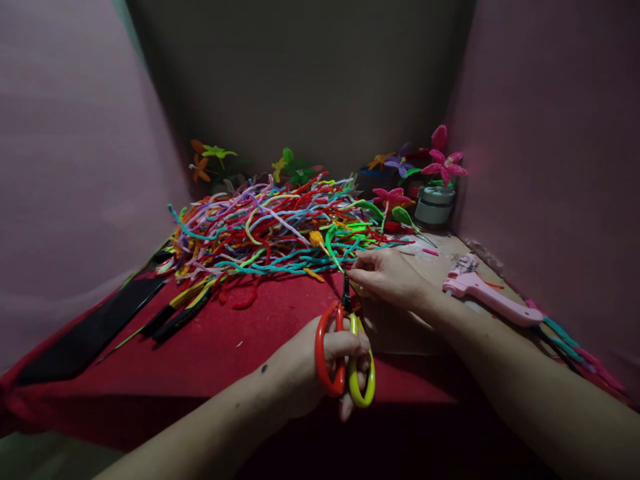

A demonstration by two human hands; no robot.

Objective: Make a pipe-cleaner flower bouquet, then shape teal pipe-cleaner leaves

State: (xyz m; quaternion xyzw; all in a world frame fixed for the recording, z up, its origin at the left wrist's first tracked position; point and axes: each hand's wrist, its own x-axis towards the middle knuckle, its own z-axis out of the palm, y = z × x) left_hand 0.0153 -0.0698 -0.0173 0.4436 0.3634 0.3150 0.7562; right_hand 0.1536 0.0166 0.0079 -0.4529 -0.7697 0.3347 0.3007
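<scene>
My left hand grips a pair of scissors with one red and one yellow handle, fingers through the loops. The dark blades point away from me, their tips close to a thin stem. Just beyond them, my right hand pinches the lower end of a pipe-cleaner flower with a small orange-yellow bud and a green leaf. Its stem slants up to the left, in front of the pile. Whether the blades touch the stem I cannot tell.
A big heap of coloured pipe cleaners covers the back of the red-covered table. Black-and-yellow handled pliers and a black flat object lie left. On the right are a pink glue gun, a pink flower and a pale container.
</scene>
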